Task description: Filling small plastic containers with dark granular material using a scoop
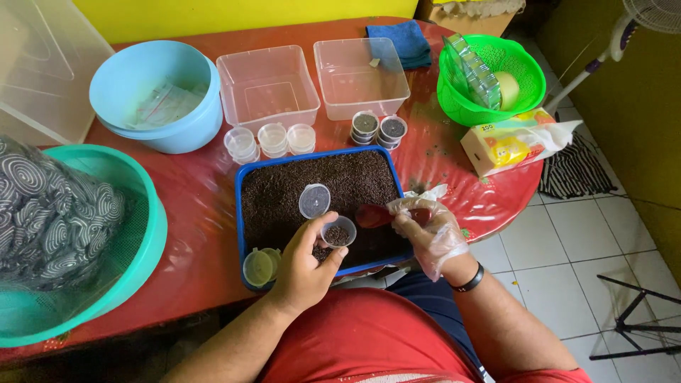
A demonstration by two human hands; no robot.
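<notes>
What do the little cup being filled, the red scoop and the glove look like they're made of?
The little cup in the left hand: clear, glossy thin plastic, its dark contents showing through. The red scoop: smooth, shiny, probably hard plastic. The glove on the right hand: thin, wrinkled, see-through plastic film.

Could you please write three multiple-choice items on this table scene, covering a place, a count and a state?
1. Where is the small clear cup held?
A. over the blue tray
B. inside the green basket
C. on the floor

2. How many square clear containers stand behind the tray?
A. one
B. two
C. four

3. What covers the right hand?
A. nothing
B. a thick wool mitten
C. a thin clear plastic glove

Answers:
1 A, the left hand holds the cup above the dark grains.
2 B, two sit side by side.
3 C, crinkled film wraps the hand gripping the red scoop.
</notes>
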